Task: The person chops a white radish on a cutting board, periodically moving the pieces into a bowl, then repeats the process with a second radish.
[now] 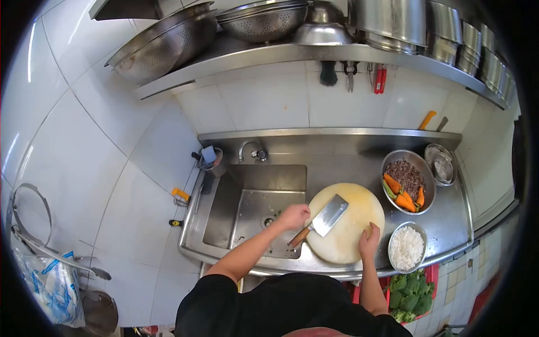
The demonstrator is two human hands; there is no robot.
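A round, cream-coloured cutting board (359, 205) lies on the steel counter at the sink's right side. Across its left part rests a cleaver (330, 216), blade flat and wooden handle over the board's edge toward the sink. My left hand (295, 217) is beside the board's left edge, above the cleaver's handle and apart from it. Its fingers are curled closed; whatever they may hold is hidden. At the board's right edge is my right hand (369, 240), fingers apart, seemingly touching the rim.
A steel bowl (431, 199) holds carrots and small reddish-brown pieces; a smaller bowl (391, 254) holds white food bits. Broccoli (412, 295) fills a red crate below the counter. The sink (224, 222) lies left, its faucet (254, 150) behind. Overhead, a shelf (281, 56) carries colanders and pots.
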